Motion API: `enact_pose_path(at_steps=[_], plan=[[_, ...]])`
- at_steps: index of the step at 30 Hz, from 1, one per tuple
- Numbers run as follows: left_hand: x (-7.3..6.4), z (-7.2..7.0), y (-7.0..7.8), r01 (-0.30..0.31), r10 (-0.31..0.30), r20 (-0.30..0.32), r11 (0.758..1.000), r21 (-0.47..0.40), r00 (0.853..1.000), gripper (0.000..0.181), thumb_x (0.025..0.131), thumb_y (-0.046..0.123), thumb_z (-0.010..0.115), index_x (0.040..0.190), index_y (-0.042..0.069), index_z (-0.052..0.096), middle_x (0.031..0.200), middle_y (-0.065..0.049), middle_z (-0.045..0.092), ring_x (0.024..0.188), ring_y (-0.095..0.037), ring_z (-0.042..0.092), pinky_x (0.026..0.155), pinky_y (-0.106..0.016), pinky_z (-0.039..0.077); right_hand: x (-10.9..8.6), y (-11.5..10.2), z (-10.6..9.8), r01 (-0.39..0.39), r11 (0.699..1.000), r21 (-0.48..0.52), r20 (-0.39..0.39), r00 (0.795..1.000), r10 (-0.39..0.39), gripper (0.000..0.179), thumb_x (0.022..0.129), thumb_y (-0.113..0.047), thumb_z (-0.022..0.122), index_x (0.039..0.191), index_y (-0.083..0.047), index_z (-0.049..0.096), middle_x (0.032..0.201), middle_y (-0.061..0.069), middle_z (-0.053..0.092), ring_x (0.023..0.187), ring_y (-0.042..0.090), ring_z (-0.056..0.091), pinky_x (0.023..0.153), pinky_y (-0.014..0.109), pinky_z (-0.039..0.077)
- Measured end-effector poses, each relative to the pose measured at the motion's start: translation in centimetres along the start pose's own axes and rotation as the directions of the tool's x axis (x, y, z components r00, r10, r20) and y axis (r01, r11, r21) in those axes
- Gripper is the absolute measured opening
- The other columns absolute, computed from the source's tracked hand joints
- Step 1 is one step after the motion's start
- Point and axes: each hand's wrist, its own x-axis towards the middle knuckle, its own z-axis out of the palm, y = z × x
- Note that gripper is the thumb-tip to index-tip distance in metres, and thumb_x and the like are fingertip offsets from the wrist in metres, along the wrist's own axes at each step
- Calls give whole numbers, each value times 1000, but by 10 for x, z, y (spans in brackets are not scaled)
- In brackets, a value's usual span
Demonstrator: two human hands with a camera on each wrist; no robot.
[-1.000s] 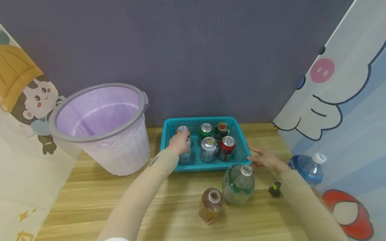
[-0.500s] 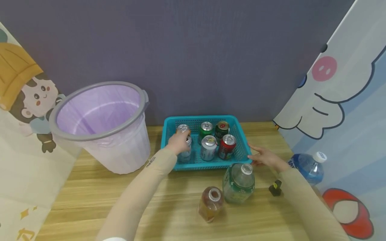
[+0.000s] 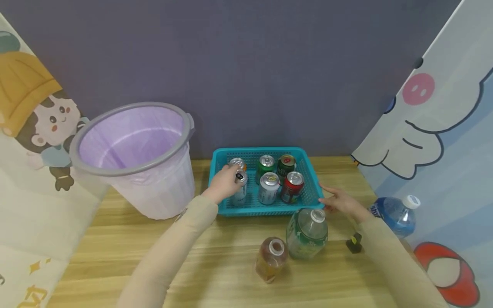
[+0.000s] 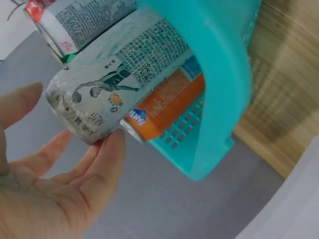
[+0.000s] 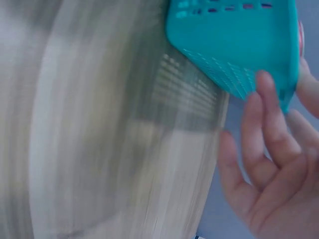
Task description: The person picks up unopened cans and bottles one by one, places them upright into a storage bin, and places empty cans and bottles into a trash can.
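Note:
In the head view, a teal plastic basket (image 3: 269, 211) holds several drink cans. My left hand (image 3: 224, 185) is at the top of a tall silver can (image 3: 239, 194) at the basket's left. In the left wrist view, two fingertips touch the rim of that silver can (image 4: 119, 74), while a small gap shows between the thumb and the metal. An orange Fanta can (image 4: 169, 102) lies just behind it. My right hand (image 3: 340, 203) rests at the basket's right edge with fingers extended. The right wrist view shows those fingertips against the teal wall (image 5: 239, 45).
A large bin (image 3: 169, 188) with a purple liner stands left of the basket. In front are a green-labelled bottle (image 3: 306, 237) and a brown-tinted bottle (image 3: 271, 263). A blue-labelled bottle (image 3: 398, 218) and a small black object (image 3: 354, 244) are at the right.
My left hand has shifted back from over the silver can, so its top shows more. My right hand stays at the basket's edge; the head view has turned slightly left.

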Motion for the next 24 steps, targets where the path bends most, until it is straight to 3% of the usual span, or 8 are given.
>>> enact_pose_path(at_steps=[5,8,10,18,22,24], plan=[[-11,-8,-2,0,0,-13,1000,-14,1000,49,89,27,63,130,3,52,118,-20,58,104,-33,59,87,-46,50,-5,1,10,36,988,-149,-193,979,-64,65,91,-37,61,139,4,42,96,21,70,85,33,67,71,39,55],[-21,-14,-4,7,-8,-13,1000,-29,1000,49,90,28,61,131,3,52,123,-19,58,109,-32,58,90,-46,49,-7,1,14,65,959,-277,-298,943,-150,53,89,-34,65,124,5,57,95,21,70,79,29,66,62,34,52],[-28,-19,-5,0,-1,-28,999,-40,1000,46,91,28,60,129,3,54,125,-18,59,113,-33,57,94,-47,47,-8,1,16,107,934,-341,-334,915,-227,46,88,-29,67,117,6,61,97,23,68,78,31,65,62,38,53],[-60,-43,-4,-41,21,-169,993,-114,985,41,93,21,58,130,4,53,120,-17,62,108,-32,60,90,-47,49,-6,0,22,291,797,-529,-319,802,-505,17,80,-5,73,95,2,69,102,21,64,92,39,62,78,52,52],[-76,-56,-8,-97,55,-255,983,-154,965,39,92,16,58,128,2,54,115,-19,63,104,-32,61,88,-46,50,-4,-4,24,350,743,-571,-300,753,-585,13,76,3,73,89,0,70,97,16,64,91,37,61,77,52,52],[-85,-63,-11,-137,78,-326,977,-162,942,34,91,13,59,122,0,57,111,-19,64,99,-31,61,85,-44,51,-4,-6,24,367,728,-579,-287,744,-603,13,76,6,72,88,1,70,95,16,64,90,36,61,76,51,52]])
